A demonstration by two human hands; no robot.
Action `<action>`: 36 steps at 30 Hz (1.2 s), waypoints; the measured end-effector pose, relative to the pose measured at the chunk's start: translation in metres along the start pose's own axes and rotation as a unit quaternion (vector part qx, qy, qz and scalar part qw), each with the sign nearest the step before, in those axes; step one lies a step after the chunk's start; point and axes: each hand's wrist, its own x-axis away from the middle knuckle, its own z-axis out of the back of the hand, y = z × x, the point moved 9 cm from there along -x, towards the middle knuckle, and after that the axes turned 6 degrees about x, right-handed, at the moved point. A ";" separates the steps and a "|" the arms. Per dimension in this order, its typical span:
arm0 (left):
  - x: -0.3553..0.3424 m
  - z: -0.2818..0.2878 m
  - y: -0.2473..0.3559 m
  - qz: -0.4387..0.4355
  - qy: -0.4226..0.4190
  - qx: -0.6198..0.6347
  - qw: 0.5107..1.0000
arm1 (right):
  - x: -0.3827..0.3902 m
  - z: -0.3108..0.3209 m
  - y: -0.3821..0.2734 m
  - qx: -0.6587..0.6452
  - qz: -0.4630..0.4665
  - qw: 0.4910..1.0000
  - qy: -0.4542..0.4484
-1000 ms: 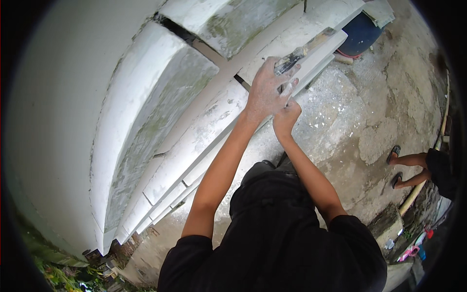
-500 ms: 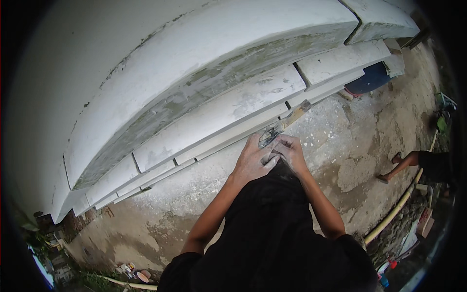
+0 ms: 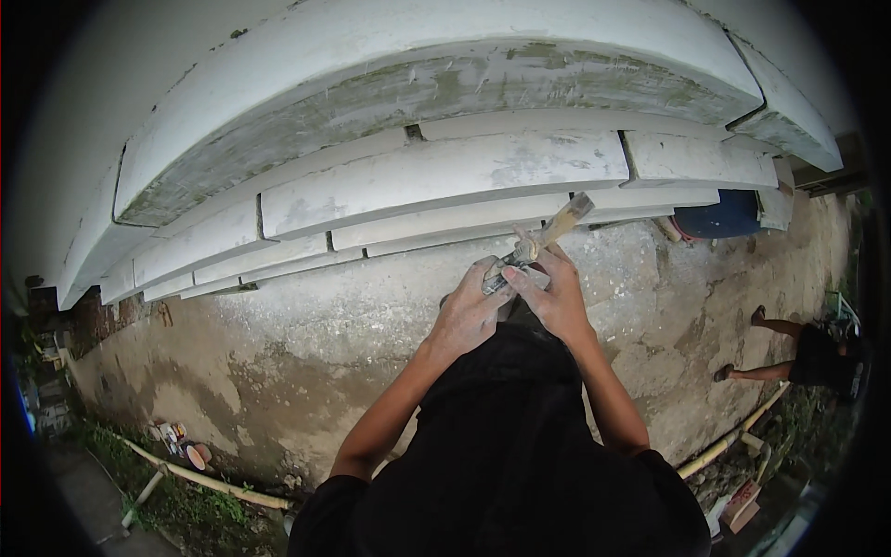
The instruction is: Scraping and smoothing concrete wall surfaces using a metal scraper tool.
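A paint brush [image 3: 548, 237] with a pale wooden handle and metal ferrule points up and right toward the white moulded ledges [image 3: 436, 172]. My right hand [image 3: 555, 295] grips the brush near the ferrule. My left hand [image 3: 471, 311] closes around its lower end, where the bristles are hidden between my fingers. Both hands meet in front of my chest, above my black clothing [image 3: 506, 446]. The brush tip is just short of the lowest ledge.
A rough, stained concrete wall [image 3: 306, 343] drops to the ground far below. A long bamboo pole [image 3: 200, 478] lies at its foot near small round containers [image 3: 181, 446]. A blue object [image 3: 724, 218] sits right. Another person [image 3: 807, 357] stands at right.
The view has swung so the ledges now run across the top. My hands came down from the ledge to my chest, and the brush handle now sticks out clearly.
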 end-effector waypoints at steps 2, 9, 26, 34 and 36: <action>-0.004 -0.020 0.012 -0.029 -0.022 0.010 0.999 | 0.004 -0.005 0.022 -0.109 -0.023 0.994 -0.009; -0.019 -0.080 0.022 0.018 -0.137 0.029 0.990 | 0.005 0.095 0.082 -0.268 -0.082 0.944 0.174; -0.044 -0.067 -0.045 0.258 -0.021 0.280 0.924 | 0.005 0.127 0.024 0.251 -0.022 0.967 0.027; -0.066 -0.062 -0.044 0.237 0.047 0.335 0.911 | -0.027 0.140 0.047 0.275 -0.084 0.955 0.070; -0.078 -0.066 -0.030 0.240 -0.005 0.228 0.944 | -0.025 0.144 0.045 0.299 -0.052 0.949 0.091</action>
